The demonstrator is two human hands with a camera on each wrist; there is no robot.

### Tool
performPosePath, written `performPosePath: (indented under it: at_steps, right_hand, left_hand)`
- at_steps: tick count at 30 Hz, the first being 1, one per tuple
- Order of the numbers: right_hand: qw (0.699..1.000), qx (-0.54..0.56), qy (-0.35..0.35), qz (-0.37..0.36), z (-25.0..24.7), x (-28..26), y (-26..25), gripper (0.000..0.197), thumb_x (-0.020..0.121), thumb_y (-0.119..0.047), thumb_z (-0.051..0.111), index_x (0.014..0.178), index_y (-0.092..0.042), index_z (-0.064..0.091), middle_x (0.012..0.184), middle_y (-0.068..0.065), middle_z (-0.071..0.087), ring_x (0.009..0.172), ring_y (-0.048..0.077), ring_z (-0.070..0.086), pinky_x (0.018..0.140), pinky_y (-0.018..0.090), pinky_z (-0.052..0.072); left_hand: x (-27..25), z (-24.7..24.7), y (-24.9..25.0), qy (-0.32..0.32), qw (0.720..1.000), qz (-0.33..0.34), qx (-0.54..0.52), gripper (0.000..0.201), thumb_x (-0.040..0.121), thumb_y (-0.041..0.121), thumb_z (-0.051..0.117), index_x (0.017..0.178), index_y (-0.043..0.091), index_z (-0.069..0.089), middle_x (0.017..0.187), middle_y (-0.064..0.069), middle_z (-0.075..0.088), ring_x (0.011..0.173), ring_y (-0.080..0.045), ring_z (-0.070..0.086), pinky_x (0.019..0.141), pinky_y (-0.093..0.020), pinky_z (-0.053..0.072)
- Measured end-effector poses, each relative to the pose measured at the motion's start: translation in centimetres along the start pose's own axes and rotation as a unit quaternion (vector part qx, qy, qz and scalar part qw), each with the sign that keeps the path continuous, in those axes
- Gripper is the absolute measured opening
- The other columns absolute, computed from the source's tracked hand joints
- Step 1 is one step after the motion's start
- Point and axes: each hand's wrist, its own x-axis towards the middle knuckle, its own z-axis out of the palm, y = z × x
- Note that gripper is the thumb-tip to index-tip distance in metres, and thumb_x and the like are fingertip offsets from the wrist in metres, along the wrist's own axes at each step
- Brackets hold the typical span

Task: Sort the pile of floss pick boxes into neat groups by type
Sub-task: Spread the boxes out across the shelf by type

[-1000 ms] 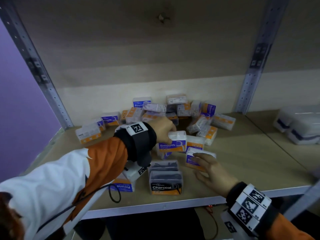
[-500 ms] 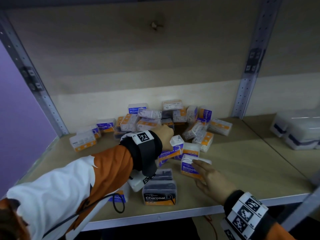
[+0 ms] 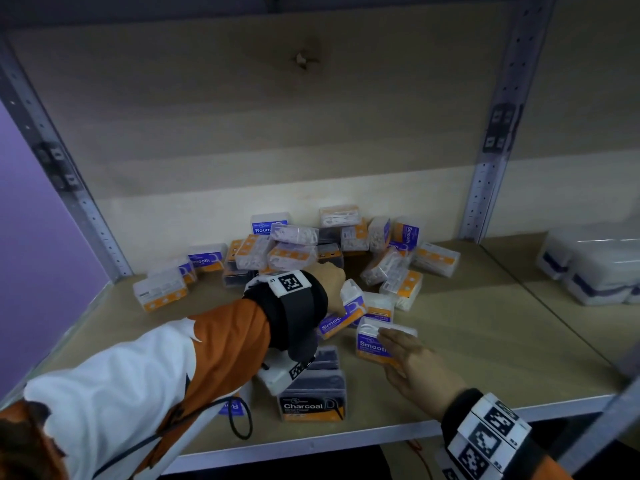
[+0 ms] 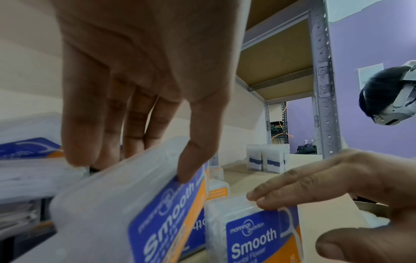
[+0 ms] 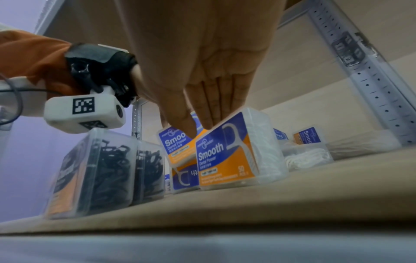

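Tipped off level since a second ago: the tilted Smooth box (image 3: 343, 311), upright then, now slanted with one end raised off the shelf (image 3: 485, 348) and drawn a little toward the front edge.

Left to right along that front edge. First, the Round box (image 3: 231, 407), mostly hidden under the orange sleeve. Just beside it, the Charcoal boxes (image 3: 311, 400), two set one behind the other, already a group of their own. Above and behind them, the left hand (image 3: 329, 282), pinching the tilted Smooth box from above, thumb (image 4: 198, 151) on the labelled face and fingers over the far side. Further right, the standing Smooth box (image 3: 372, 344), upright with its label toward the front, much where it stood half a second ago; on its top, the straight fingers (image 5: 216, 99) of the right hand (image 3: 412, 362), steadying rather than clasping, the thumb's contact not clear. Far right, well apart, white packs (image 3: 588, 268).

Judging from this: a Smooth group being started just right of the Charcoal boxes, the lifted one probably bound for the spot against the steadied one. Most of the pile (image 3: 311, 244) along the back edge unsorted yet.
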Motion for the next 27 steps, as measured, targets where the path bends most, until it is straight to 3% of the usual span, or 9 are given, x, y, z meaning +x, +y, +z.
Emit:
performPosePath:
  at_steps: [15,21,27]
  right_hand:
    - [1.000,0.005,-0.002,-0.003,0.0,0.0,0.0,0.057,0.098,-0.031,0.037,0.151,-0.020,0.019,0.159,-0.007,0.013,0.145,0.005,0.019,0.115,0.017,0.021]
    - [1.000,0.004,-0.010,-0.004,0.0,0.0,-0.1,0.058,0.098,-0.030,0.038,0.151,-0.019,0.017,0.159,-0.006,0.012,0.146,0.006,0.016,0.116,0.017,0.018]
    - [1.000,0.005,-0.025,-0.013,-0.6,-0.2,-0.1,0.058,0.099,-0.030,0.039,0.151,-0.018,0.017,0.160,-0.005,0.010,0.146,0.005,0.015,0.116,0.016,0.016]
  left_hand:
    - [1.5,0.8,-0.1,-0.083,0.993,-0.036,0.073,0.047,0.074,0.030,0.076,0.109,0.003,0.061,0.110,-0.012,0.065,0.100,-0.027,0.065,0.083,-0.034,0.053]
    - [1.8,2.3,-0.6,-0.087,0.992,-0.028,0.081,0.048,0.076,0.031,0.074,0.114,0.006,0.058,0.114,-0.009,0.062,0.104,-0.026,0.061,0.086,-0.035,0.051]
    - [2.1,3.2,-0.7,-0.102,0.993,-0.016,0.053,0.061,0.077,0.025,0.074,0.130,0.010,0.048,0.129,-0.011,0.054,0.115,-0.029,0.056,0.095,-0.037,0.049]
